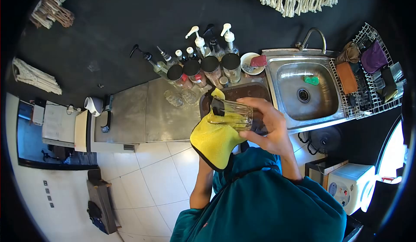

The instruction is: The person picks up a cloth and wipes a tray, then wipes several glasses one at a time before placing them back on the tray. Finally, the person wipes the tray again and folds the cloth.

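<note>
My right hand (272,127) grips a clear ribbed drinking glass (240,115) near one end, fingers and thumb on opposite sides. The glass lies tilted sideways above the counter edge. A yellow cloth (212,142) with dark edging wraps the other end of the glass and hangs down. My left forearm (202,183) reaches up beneath this cloth, which hides the left hand and its fingers. Behind the glass is a brown tray (255,91) on the counter. Two clear glasses, one on the left (173,98) and another beside it (189,96), stand near the tray.
Dark-lidded jars (212,71) and pump bottles (201,47) line the wall. A white bowl (252,71) stands beside the steel sink (284,105), which contains a green sponge (311,80). The wire rack (366,105) at right holds several items. Steel counter (160,125) extends left.
</note>
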Motion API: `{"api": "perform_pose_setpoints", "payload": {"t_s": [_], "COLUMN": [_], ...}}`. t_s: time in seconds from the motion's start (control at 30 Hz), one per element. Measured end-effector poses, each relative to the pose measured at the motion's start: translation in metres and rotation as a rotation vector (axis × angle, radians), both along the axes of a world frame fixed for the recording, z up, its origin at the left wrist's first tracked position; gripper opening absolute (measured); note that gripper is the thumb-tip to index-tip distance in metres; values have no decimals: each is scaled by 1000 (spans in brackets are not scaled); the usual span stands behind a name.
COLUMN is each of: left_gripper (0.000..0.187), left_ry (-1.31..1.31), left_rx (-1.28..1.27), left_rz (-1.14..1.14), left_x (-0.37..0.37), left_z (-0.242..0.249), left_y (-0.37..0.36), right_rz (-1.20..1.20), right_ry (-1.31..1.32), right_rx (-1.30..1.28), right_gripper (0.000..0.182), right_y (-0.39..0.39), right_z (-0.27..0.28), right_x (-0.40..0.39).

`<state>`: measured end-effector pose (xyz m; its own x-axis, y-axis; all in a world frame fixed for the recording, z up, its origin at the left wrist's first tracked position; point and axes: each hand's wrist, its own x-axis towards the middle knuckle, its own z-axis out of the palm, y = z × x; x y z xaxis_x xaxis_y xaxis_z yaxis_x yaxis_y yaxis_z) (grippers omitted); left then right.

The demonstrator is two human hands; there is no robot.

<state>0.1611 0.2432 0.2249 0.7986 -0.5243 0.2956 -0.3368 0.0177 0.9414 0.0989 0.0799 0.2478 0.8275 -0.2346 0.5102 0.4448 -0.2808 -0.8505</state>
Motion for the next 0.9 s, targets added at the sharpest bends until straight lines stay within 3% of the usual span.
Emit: {"api": "perform_pose_setpoints", "payload": {"t_s": [0.07,0.1,0.17,0.23,0.3,0.43,0.5,0.57,0.63,0.67,0.77,0.83,0.9], "left_gripper": [36,36,38,40,41,39,35,31,30,29,29,29,29], "left_ry": [-23,-26,-444,-300,161,57,48,138,495,92,111,137,162], "left_rx": [16,17,185,143,-131,-1,-20,-33,-266,-51,-73,-90,-104], "left_rz": [-18,-20,-23,78,-15,13,-35,0,44,62,35,2,-30], "left_x": [0,1,4,-2,-2,4,5,1,-5,-5,-2,-2,-1], "left_z": [2,2,-4,-13,-10,0,0,-6,-4,-6,1,7,10], "left_y": [-1,-2,-2,-7,-7,-9,-11,-13,-18,-17,-22,-25,-27], "right_rz": [43,41,185,182,187,201,150,104,27,29,79,136,152], "right_ry": [84,80,254,279,304,259,126,86,33,36,13,122,178], "right_rx": [439,440,375,387,397,351,151,45,-166,-167,39,369,407], "right_gripper": [55,55,67,66,66,62,56,55,56,56,58,59,59], "right_y": [8,5,-2,-4,-5,-10,-14,-18,-23,-24,-20,-18,-21], "right_z": [5,4,1,11,14,9,5,6,9,8,10,17,8], "right_x": [0,0,0,-3,-6,-4,-3,0,1,1,3,1,0]}}
